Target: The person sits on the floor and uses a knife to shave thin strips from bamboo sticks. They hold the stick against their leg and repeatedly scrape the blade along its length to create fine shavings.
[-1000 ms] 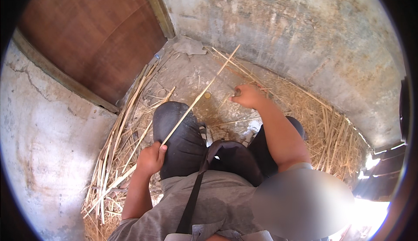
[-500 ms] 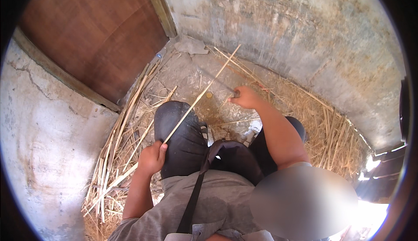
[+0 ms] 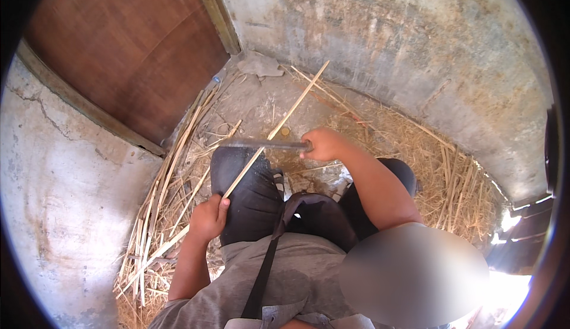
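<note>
My left hand point(image 3: 206, 217), beside my left thigh, is closed round the near end of a long, pale split-bamboo strip point(image 3: 304, 95). The strip slants up and away to the right, passing over my dark-trousered knee point(image 3: 228, 160). In my closed right hand point(image 3: 322, 144) is a knife point(image 3: 282, 145) with a long, narrow grey blade. That blade points left and lies across the strip just past the knee; its tip is blurred. Most of the knife's handle is hidden by my fingers.
Several long strips point(image 3: 155, 201) lie along the left wall. Straw-like shavings point(image 3: 436, 180) and more strips are heaped at the right against the stained wall point(image 3: 386, 38). A brown door panel point(image 3: 130, 50) stands at the far left, near a flat grey stone point(image 3: 260, 65).
My right hand has drawn slightly nearer and to the left. The knife blade has swung down from pointing away to lying across the strip. My left hand has stayed in place.
</note>
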Demonstrator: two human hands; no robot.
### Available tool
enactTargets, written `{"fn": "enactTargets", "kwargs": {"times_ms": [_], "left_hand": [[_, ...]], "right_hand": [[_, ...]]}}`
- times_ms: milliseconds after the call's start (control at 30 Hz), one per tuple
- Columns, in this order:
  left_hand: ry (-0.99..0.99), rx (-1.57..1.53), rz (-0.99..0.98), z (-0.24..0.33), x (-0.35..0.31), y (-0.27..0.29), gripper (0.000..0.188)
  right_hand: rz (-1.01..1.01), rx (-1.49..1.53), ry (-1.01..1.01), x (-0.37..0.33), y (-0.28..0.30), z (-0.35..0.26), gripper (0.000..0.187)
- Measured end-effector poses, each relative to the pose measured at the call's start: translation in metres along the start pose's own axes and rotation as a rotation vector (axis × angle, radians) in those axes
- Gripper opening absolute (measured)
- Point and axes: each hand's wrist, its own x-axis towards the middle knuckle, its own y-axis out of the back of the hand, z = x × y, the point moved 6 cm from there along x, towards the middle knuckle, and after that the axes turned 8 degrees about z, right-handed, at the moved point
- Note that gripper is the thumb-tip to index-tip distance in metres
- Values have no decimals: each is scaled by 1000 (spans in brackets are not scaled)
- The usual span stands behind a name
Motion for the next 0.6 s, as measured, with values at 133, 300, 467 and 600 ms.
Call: {"fn": "enactTargets", "kwargs": {"times_ms": [133, 300, 467, 600], "left_hand": [[11, -23, 5, 0, 2, -1, 39], [0, -28, 25, 1, 2, 0, 39], [-2, 4, 12, 3, 3, -1, 39], [15, 41, 7, 4, 2, 2, 39]], "right_hand": [[165, 29, -189, 1, 10, 52, 55], [181, 57, -305, -5, 27, 65, 62], [36, 16, -131, -2, 6, 33, 55], [-60, -29, 6, -2, -6, 1, 49]]}}
